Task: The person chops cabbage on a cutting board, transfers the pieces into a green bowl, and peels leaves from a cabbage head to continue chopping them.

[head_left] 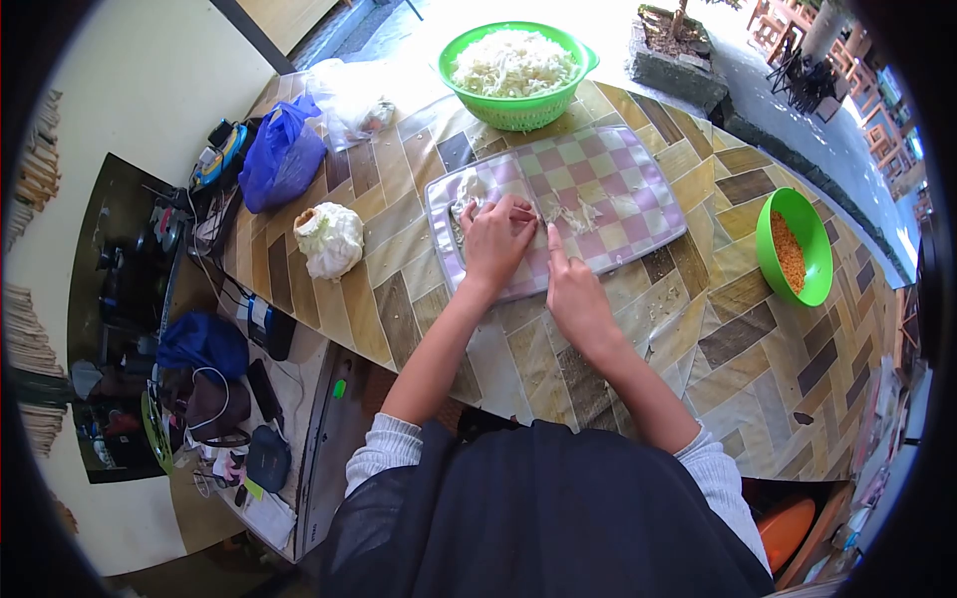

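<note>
A checkered pink and pale-green board (638, 204) lies on the table in front of me. My left hand (495, 242) bends its fingers down over a piece of white cabbage (469, 187) at the board's left side. Close beside it, my right hand (576, 294) is closed with its index finger stretched forward, on what seems to be a knife, mostly hidden under the fingers. Thin white shreds (576, 212) are scattered on the board just past my right fingertip. A pale head of cabbage (331, 241) with a brownish cut stalk sits left of the board.
Behind the board stands a green colander (518, 112) heaped with white shreds. At the right is a green bowl (812, 244) of orange grains or crumbs. A blue plastic bag (282, 159) and a clear bag (349, 105) lie back left. Small scraps dot the patterned tablecloth (558, 374).
</note>
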### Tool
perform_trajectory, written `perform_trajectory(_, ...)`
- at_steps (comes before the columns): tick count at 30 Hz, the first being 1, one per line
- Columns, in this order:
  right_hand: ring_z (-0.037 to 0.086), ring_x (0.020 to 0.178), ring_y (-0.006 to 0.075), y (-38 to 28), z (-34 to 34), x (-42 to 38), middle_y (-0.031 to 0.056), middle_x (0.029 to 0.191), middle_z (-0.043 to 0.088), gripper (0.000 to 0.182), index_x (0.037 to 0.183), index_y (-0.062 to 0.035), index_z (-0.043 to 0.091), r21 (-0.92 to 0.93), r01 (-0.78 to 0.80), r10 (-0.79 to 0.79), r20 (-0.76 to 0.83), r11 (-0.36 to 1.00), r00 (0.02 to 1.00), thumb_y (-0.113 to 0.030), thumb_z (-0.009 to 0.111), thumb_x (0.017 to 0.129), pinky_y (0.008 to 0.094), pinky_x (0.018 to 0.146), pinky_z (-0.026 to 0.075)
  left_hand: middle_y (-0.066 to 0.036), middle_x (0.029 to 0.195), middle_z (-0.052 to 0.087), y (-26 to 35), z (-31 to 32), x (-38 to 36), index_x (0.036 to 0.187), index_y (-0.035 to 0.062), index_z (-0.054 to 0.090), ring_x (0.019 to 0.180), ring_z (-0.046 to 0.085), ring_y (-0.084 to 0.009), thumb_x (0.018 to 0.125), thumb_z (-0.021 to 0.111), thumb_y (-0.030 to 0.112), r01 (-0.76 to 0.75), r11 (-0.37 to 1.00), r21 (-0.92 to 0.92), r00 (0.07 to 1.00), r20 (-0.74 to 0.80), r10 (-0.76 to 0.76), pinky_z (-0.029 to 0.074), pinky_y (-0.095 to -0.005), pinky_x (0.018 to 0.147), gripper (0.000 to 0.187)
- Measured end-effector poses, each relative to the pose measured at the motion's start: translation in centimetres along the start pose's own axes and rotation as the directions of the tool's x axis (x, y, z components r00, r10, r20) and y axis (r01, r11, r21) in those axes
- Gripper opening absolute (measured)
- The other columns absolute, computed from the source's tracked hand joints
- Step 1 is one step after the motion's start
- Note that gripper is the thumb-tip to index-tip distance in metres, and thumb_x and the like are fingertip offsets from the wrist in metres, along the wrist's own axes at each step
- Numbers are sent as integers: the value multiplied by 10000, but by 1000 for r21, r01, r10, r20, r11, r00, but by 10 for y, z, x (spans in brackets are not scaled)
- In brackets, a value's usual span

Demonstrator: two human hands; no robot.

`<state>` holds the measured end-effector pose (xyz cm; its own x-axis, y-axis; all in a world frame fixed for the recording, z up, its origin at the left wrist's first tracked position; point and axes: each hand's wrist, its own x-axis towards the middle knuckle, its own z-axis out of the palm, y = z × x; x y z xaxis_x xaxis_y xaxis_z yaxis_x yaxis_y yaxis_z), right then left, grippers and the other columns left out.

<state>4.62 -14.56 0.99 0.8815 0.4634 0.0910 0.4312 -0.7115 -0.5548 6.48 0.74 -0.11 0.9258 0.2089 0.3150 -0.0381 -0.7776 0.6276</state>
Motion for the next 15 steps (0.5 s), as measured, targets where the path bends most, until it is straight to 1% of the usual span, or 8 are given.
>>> perform_trajectory(3,639,741,440,1,4,8,320,749,614,503,1416,14,369,-48,13,-14,-12,999,1000,-51,461,925,485,677,506,-27,845,728,0,2,1,989,95,629,897,667,-219,821,693,206,4,1000,3,1000,-26,-4,274,-489,1049,211)
perform_trajectory(6,639,764,439,5,0,30,334,785,613,504,1410,22,371,48,10,-12,41,999,999,-57,467,922,497,685,502,2,818,718,4,-3,0,972,115,630,949,641,-198,822,684,198,3,1000,19,1000,-18,-2,253,-482,1065,180)
perform_trajectory(9,640,783,435,1,-16,35,346,808,610,502,1405,32,371,182,-7,-4,64,983,998,-58,468,921,505,689,500,8,816,717,3,-2,-3,973,121,631,946,641,-193,823,687,203,-25,999,48,999,-42,27,253,-482,1063,180)
perform_trajectory(12,637,766,442,-3,-21,24,334,794,614,512,1410,36,360,188,20,-28,41,982,999,-53,469,918,508,692,501,11,815,717,2,-1,-4,969,131,631,949,641,-188,829,683,210,-36,997,61,997,-60,40,249,-488,1064,169)
perform_trajectory(15,631,749,451,-5,-7,7,321,783,617,525,1419,34,346,19,-1,0,60,1000,998,-48,468,915,503,699,505,11,810,717,3,-1,-3,964,130,630,955,640,-189,837,673,207,-17,998,57,999,-47,20,245,-496,1065,155)
